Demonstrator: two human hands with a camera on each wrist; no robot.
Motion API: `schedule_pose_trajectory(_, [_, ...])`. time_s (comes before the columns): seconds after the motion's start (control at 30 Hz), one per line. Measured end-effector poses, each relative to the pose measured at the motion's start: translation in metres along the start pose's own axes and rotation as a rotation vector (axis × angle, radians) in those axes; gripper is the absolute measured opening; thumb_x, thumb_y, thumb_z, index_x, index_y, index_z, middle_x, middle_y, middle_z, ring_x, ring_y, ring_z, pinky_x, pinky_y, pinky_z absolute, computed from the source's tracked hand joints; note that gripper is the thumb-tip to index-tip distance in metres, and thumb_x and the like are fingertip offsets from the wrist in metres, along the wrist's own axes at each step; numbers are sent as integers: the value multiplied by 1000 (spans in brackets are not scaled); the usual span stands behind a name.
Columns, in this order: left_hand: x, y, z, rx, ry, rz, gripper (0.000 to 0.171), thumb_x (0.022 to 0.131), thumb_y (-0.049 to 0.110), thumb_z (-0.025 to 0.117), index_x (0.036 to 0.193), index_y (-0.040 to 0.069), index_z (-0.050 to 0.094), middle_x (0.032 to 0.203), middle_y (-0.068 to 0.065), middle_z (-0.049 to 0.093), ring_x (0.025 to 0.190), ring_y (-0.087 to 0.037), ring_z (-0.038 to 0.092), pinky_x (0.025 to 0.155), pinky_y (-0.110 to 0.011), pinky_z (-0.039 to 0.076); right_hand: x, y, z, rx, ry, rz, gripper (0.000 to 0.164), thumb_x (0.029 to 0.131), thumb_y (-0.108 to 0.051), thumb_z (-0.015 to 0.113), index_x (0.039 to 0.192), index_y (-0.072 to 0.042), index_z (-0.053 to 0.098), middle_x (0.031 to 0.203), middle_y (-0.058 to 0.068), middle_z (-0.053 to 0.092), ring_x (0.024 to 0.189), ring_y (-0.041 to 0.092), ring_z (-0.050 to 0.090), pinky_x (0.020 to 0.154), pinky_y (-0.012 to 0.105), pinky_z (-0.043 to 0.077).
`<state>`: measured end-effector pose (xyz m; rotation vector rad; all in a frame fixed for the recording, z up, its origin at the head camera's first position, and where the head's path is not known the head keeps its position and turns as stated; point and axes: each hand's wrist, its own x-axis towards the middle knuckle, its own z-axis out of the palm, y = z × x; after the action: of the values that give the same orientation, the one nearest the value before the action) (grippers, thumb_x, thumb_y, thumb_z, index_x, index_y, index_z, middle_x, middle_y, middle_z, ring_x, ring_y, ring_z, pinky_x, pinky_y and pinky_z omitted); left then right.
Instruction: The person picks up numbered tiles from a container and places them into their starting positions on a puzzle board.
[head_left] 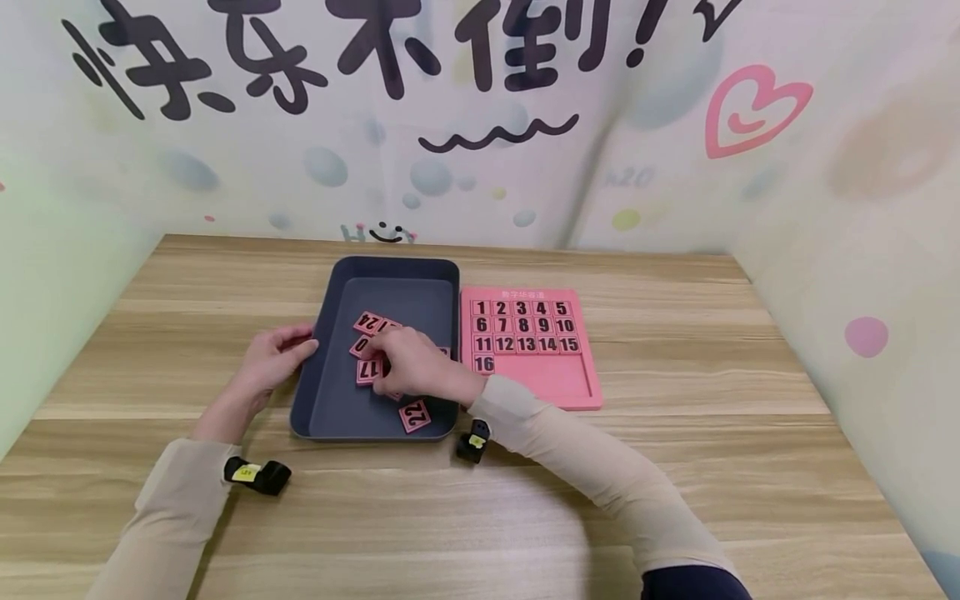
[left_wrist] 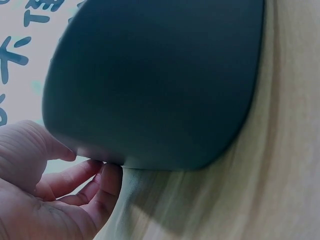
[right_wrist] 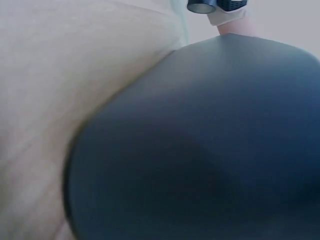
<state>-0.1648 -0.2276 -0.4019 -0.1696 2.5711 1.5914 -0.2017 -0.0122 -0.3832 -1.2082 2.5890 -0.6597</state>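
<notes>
In the head view a dark grey-blue tray (head_left: 330, 400) holds several pink number tiles. My right hand (head_left: 412, 362) is inside it, thumb and index finger at opposite edges of the tile marked 17 (head_left: 367, 372). A tile marked 24 (head_left: 367, 322) and one marked 22 (head_left: 415, 416) lie nearby; others are partly hidden under the hand. At the tray's left side, my left hand (head_left: 273, 358) grips the edge. The left wrist view shows the left hand (left_wrist: 65, 190) with thumb and curled fingers against the tray wall (left_wrist: 150, 90).
Right of the tray lies a pink puzzle board (head_left: 540, 379), with tiles 1 to 16 set in rows. Both stand on a wood-grain table (head_left: 675, 375) before a printed wall cloth (head_left: 300, 192). The right wrist view is mostly filled by the tray's outer wall (right_wrist: 175, 150).
</notes>
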Motion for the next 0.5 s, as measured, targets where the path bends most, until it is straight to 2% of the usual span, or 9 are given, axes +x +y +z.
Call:
schedule_pose_trajectory(0.2, [1, -1, 1, 2, 3, 15, 46, 96, 11, 50, 132, -16, 41, 126, -33, 47, 80, 11, 45, 71, -8, 42, -15, 4, -15, 77, 45, -56, 32, 77, -12, 74, 107, -6, 67, 98, 3, 63, 82, 14, 52, 68, 17, 41])
schedule_pose_trajectory(0.3, [2, -1, 1, -2, 1, 12, 46, 96, 12, 49, 132, -16, 40, 127, -32, 47, 80, 12, 45, 71, -8, 42, -24, 10, -22, 87, 87, -95, 32, 77, -9, 73, 107, -3, 67, 98, 6, 63, 84, 16, 54, 69, 16, 42])
schedule_pose_trajectory(0.5, [2, 0, 1, -8, -6, 3, 46, 97, 11, 48, 133, -15, 39, 127, -32, 46, 80, 12, 45, 71, -8, 42, -46, 23, -34, 129, 131, -82, 31, 77, -7, 70, 108, -2, 67, 101, 7, 62, 87, 16, 54, 72, 19, 43])
